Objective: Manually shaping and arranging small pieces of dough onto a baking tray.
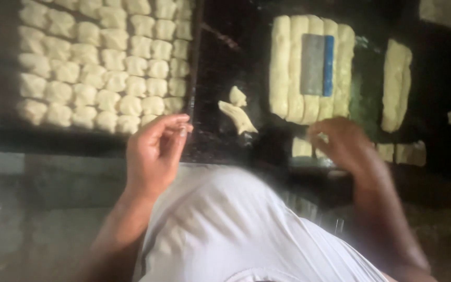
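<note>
Pale dough fills the view: a dark tray (pixel 197 52) of cut dough pieces (pixel 105 62) at 10 o'clock, then a block of long dough strips (pixel 288 68) at 1 o'clock, their long axes running 12 to 6, with a grey-and-blue scraper (pixel 317 65) lying flat on them. The blurred right hand (pixel 340 143) hovers curled just below that block's near end, over small cut pieces (pixel 303 148); whether it grips one cannot be told. The left hand (pixel 155 151), fingers loosely pinched on nothing visible, sits at the tray's near corner, two dough scraps (pixel 238 115) at its 2 o'clock.

Bakery: tray (pixel 6 125) of dough pieces (pixel 100 57), dough strips (pixel 309 62), scraper (pixel 317 63).
</note>
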